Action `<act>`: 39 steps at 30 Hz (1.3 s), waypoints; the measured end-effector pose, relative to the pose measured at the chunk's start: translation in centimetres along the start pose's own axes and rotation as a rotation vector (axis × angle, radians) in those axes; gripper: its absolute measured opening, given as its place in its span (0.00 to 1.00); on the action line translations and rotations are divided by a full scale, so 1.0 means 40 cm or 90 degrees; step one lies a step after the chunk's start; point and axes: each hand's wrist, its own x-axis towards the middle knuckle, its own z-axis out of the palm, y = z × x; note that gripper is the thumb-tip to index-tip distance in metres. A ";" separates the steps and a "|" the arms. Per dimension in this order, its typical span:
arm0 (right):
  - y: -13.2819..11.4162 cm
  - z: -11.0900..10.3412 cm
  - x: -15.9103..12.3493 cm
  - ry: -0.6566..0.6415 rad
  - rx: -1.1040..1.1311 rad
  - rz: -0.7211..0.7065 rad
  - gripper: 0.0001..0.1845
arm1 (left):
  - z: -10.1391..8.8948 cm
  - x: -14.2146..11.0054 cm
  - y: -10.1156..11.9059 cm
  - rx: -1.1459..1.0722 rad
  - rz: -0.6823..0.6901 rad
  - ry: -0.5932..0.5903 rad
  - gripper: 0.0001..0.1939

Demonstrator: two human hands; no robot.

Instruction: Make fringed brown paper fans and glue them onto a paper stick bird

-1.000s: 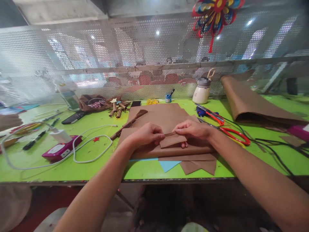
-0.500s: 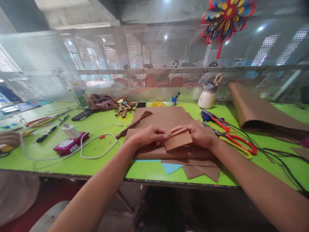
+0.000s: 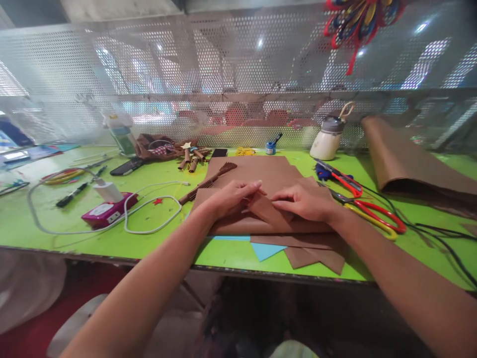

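Between my hands is a small piece of brown paper [image 3: 269, 213], tilted over larger brown paper sheets [image 3: 257, 171] on the table. My left hand [image 3: 236, 196] is closed on the piece's left side, thumb on top. My right hand [image 3: 305, 200] pinches its upper right edge. Just beyond my left hand lies a bundle of thin pleated brown paper [image 3: 208, 184]. Under the sheets' front edge, a light blue paper [image 3: 266, 250] and cut brown scraps [image 3: 316, 256] stick out. Scissors with red handles [image 3: 380, 211] rest to the right of my right hand.
A purple power socket [image 3: 110, 211] with a white plug and cable sits at left. At the back stand a blue jar [image 3: 271, 147] and a cream bottle [image 3: 328, 139]. A large folded brown sheet [image 3: 417, 169] and black cords [image 3: 439, 236] are at right. A perforated panel [image 3: 223, 64] closes the rear.
The small paper piece has turned and tipped down between my hands. My fingers have shifted along its edges. The other person's hand at far left has gone out of view.
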 end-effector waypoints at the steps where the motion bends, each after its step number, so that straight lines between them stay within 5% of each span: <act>1: 0.003 0.005 0.005 0.002 -0.050 -0.008 0.14 | 0.003 0.002 -0.001 0.054 0.011 -0.006 0.24; 5: 0.015 0.036 0.024 0.007 -0.178 -0.025 0.12 | 0.014 0.009 -0.011 0.244 0.046 -0.024 0.17; 13: 0.040 0.055 0.037 0.053 -0.262 -0.070 0.10 | 0.009 0.020 -0.024 0.399 0.055 -0.032 0.11; 39: 0.024 0.048 0.028 0.005 -0.308 -0.059 0.09 | -0.013 0.016 -0.035 0.543 0.076 -0.075 0.10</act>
